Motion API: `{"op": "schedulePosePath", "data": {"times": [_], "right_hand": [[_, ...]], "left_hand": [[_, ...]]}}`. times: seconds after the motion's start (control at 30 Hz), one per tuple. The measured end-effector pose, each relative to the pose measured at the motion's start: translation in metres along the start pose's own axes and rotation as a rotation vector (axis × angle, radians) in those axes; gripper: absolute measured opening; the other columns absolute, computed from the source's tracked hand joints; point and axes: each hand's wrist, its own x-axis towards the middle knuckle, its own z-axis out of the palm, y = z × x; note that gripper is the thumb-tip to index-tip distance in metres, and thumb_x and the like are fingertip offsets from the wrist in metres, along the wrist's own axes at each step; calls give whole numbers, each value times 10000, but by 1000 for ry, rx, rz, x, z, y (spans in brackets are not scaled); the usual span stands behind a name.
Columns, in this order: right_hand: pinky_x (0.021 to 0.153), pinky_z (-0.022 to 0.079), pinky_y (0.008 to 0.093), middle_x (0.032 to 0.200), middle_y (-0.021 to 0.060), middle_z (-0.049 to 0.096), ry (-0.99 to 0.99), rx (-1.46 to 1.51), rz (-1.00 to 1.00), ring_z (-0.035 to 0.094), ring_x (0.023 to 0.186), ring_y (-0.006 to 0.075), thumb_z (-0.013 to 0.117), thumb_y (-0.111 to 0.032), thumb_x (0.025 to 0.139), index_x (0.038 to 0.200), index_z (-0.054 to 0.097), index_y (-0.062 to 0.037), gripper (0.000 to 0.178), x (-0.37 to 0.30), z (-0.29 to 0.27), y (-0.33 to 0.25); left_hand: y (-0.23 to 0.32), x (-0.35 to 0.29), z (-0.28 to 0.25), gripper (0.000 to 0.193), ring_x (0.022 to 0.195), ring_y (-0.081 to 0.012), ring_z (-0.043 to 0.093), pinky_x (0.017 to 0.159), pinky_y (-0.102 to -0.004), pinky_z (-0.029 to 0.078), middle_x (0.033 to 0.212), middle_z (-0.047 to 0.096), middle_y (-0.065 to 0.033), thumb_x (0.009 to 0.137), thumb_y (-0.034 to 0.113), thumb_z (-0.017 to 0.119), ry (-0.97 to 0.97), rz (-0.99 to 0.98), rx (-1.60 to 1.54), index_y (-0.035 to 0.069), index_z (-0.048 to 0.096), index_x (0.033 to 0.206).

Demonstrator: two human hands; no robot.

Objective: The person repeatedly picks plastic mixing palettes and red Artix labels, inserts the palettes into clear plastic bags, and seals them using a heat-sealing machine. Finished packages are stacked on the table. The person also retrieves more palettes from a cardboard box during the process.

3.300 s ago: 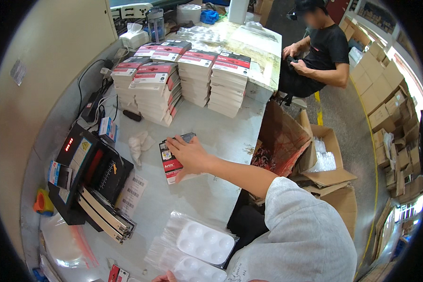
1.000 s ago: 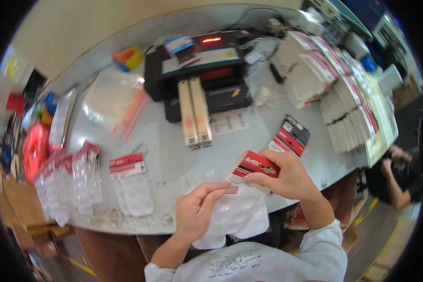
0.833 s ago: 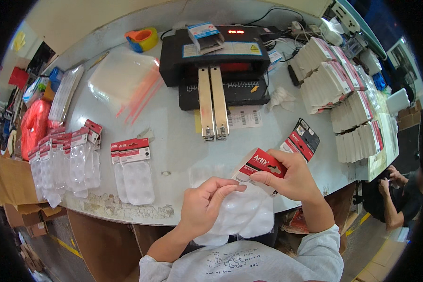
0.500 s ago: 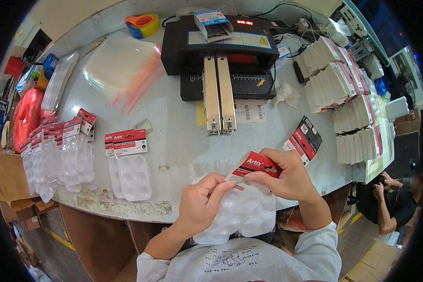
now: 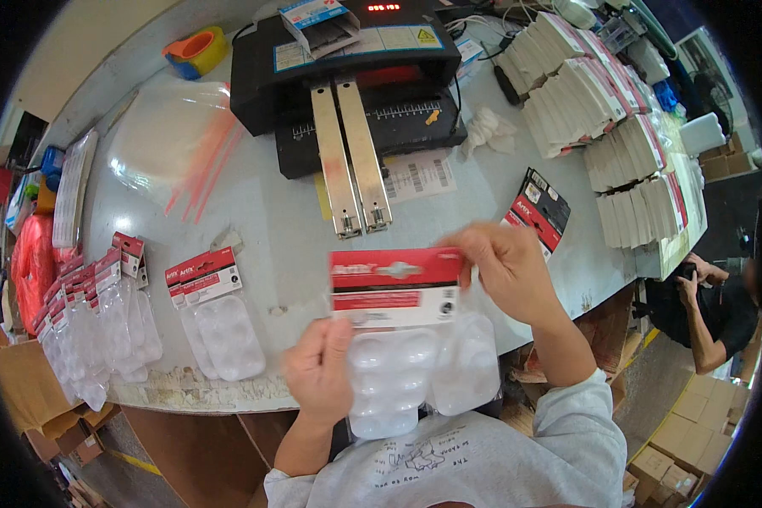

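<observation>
A red and white header card (image 5: 389, 300) hangs upright over a clear bag holding a white plastic paint palette (image 5: 391, 364). My right hand (image 5: 510, 273) pinches the card's upper right corner. My left hand (image 5: 319, 372) closes on the left edge where card and bag meet; its fingertips are partly hidden. Behind the held pack, another white palette (image 5: 467, 372) lies at the table's front edge by my body. Close to my right hand, a black and red card stack (image 5: 538, 212) rests on the table.
A black machine (image 5: 347, 51) with two metal bars (image 5: 351, 161) stands at the back. Clear bags (image 5: 169, 148) lie left of it. Carded palettes (image 5: 224, 326) and a bagged pile (image 5: 110, 322) sit at left. Card stacks (image 5: 576, 97) fill the right. A person (image 5: 694, 313) is at far right.
The header card, folded and tilted between both hands before, now faces up flat and straight over the bag. My right hand has shifted to its corner, my left hand to its edge. The view has moved.
</observation>
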Motion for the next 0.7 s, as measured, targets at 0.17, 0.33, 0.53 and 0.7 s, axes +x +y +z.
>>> {"op": "schedulePosePath", "data": {"times": [0.17, 0.33, 0.53, 0.7], "right_hand": [[487, 468, 221, 769, 86, 669, -384, 478, 461, 630, 625, 102, 601, -148, 900, 919, 679, 53, 215, -19, 0, 13], [488, 471, 215, 776, 106, 667, -370, 529, 514, 639, 634, 122, 625, -129, 883, 948, 670, 70, 214, -19, 8, 18], [490, 472, 215, 770, 99, 663, -364, 560, 520, 640, 624, 122, 625, -116, 878, 968, 661, 71, 210, -16, 6, 17], [491, 467, 208, 729, 92, 652, -344, 612, 476, 630, 590, 119, 637, -104, 862, 918, 660, 64, 178, -19, 9, 15]], "left_hand": [[-14, 1, -1, 246, 625, -37, 459, 551, -191, 374, 697, 608, 3, 941, 158, 551, 119, -117, -150, -48, 634, 835], [-17, 1, 2, 252, 637, -34, 457, 566, -182, 360, 709, 590, 10, 942, 160, 547, 128, -164, -166, -50, 631, 832], [-21, 2, 1, 241, 642, -38, 454, 574, -193, 377, 704, 604, 3, 942, 162, 552, 133, -173, -193, -48, 644, 866], [-16, -3, -2, 232, 640, -34, 442, 562, -193, 367, 709, 592, 1, 939, 142, 543, 128, -237, -179, -48, 631, 839]]}}
